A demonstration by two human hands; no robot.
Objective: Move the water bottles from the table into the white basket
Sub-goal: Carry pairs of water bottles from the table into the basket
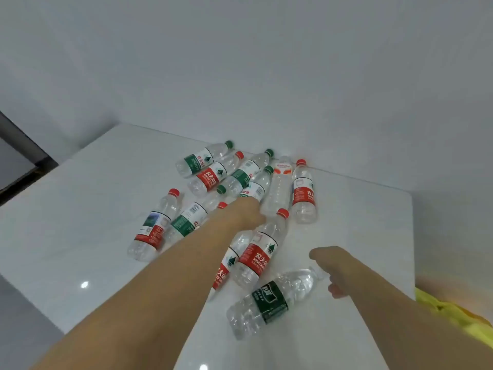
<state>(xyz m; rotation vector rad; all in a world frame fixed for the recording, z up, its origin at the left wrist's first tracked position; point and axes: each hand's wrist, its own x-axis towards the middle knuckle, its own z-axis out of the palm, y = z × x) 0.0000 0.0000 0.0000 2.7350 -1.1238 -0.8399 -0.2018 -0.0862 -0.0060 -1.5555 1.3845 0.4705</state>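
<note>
12 bottles [257, 259] crowding table [93, 209], yellow cloth [458, 313] beside

A single head-mounted wide-angle view looks forward and steeply down from above the near edge of the white table [106, 198]. It faces the plain wall [266, 62] behind the table. Both forearms enter from the bottom edge and extend away from the lens. The view is close: the table fills the middle, its far corners curved by lens distortion.
</note>
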